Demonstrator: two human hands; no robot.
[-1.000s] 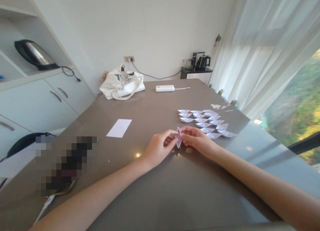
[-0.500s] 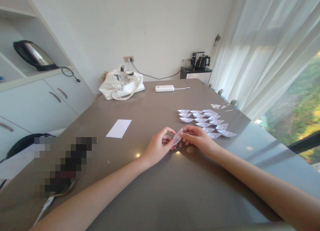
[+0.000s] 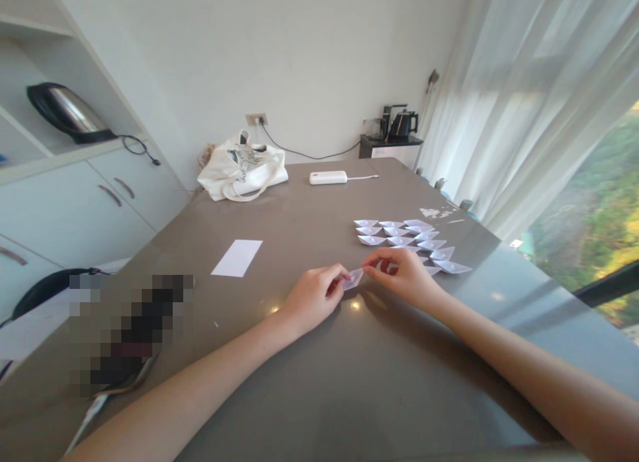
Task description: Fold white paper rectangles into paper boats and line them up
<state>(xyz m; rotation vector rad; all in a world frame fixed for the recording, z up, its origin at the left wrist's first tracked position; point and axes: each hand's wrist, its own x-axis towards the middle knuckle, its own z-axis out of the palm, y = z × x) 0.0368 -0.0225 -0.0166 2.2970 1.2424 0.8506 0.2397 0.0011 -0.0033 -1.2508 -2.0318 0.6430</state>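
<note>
A small white paper boat (image 3: 353,279) is stretched between my two hands, just above the table. My left hand (image 3: 319,292) pinches one end of it between thumb and fingers. At the opposite tip, my right hand (image 3: 399,273) grips the boat with thumb and forefinger. Several finished paper boats (image 3: 398,241) stand in rows behind my right hand, which hides part of the nearest ones. To the left of my hands a flat sheet of white paper (image 3: 237,258) lies on the grey table (image 3: 294,226).
A white bag (image 3: 244,169) and a white power bank (image 3: 328,178) with a short cable lie toward the far end. Paper scraps (image 3: 434,213) are near the right edge. A blurred-out dark object (image 3: 140,329) with a cable (image 3: 87,419) is at the left.
The paper boat has tipped from steeply upright to a flatter tilt and come down slightly. My left fingers have closed in around its end, and my right hand has shifted to its far tip.
</note>
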